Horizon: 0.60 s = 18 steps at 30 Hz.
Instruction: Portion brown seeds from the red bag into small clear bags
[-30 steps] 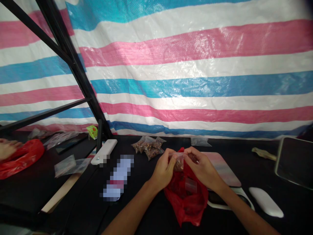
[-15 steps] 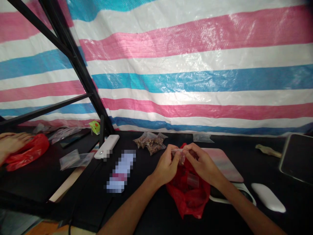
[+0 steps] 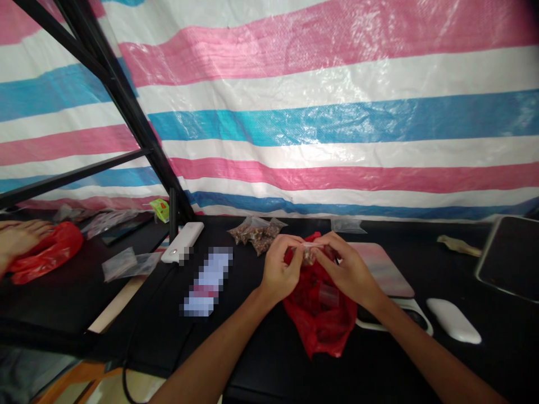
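Note:
My left hand point(image 3: 280, 269) and my right hand point(image 3: 347, 269) pinch the top edge of a small clear zip bag point(image 3: 310, 253) from either side. Brown bits fill its lower part, partly hidden by my fingers. Directly below my hands lies a crumpled red plastic bag point(image 3: 320, 325), with another small clear bag point(image 3: 329, 295) lying on it. A heap of small clear bags holding brown bits point(image 3: 256, 234) sits just beyond my left hand.
A co-worker's hand point(image 3: 19, 238) rests on a red bag point(image 3: 48, 252) at far left. On the black table are a white power bank point(image 3: 182, 242), a blurred item point(image 3: 206, 281), a pastel pad point(image 3: 381, 269), a white oval object point(image 3: 453, 321) and a dark tablet point(image 3: 509, 258). A black metal frame and striped tarp stand behind.
My hands have lifted the small bag slightly and now pinch its upper edge. The whole scene sits higher in the picture as my head tilted down. The co-worker's hand has barely moved.

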Tool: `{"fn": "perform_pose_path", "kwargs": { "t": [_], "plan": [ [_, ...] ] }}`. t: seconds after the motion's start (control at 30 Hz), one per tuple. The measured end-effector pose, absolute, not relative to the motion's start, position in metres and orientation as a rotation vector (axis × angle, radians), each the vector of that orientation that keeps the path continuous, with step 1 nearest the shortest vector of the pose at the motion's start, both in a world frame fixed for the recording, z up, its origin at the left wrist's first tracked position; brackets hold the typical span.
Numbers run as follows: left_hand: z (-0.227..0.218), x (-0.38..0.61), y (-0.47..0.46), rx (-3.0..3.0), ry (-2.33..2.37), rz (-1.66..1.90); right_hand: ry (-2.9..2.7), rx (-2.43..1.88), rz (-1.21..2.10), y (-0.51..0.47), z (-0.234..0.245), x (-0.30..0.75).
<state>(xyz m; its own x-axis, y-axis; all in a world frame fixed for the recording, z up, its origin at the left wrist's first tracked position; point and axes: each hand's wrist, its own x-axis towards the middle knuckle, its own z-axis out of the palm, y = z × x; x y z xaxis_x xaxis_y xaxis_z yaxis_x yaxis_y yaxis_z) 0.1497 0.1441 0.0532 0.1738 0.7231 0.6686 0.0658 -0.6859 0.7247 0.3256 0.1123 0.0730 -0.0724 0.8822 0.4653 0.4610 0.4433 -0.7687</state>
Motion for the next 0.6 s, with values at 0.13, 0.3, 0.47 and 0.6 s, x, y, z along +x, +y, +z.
{"fn": "perform_pose_path", "kwargs": {
  "t": [0.13, 0.3, 0.47, 0.6],
  "plan": [
    [0.0554, 0.1497, 0.143, 1.943, 0.792, 1.47, -1.628, -1.177, 0.571, 0.1119, 0.0701, 0.3245],
    [0.0558, 0.1508, 0.1446, 1.981, 0.809, 1.397, -1.55, -1.15, 0.632, 0.1125, 0.0721, 0.3271],
    [0.0568, 0.1489, 0.145, 2.009, 0.823, 1.496, -1.708, -1.137, 0.525, 0.1129, 0.0756, 0.3268],
    [0.0569, 0.1482, 0.1404, 2.076, 0.777, 1.466, -1.723, -1.102, 0.455, 0.1098, 0.0782, 0.3264]
  ]
}}
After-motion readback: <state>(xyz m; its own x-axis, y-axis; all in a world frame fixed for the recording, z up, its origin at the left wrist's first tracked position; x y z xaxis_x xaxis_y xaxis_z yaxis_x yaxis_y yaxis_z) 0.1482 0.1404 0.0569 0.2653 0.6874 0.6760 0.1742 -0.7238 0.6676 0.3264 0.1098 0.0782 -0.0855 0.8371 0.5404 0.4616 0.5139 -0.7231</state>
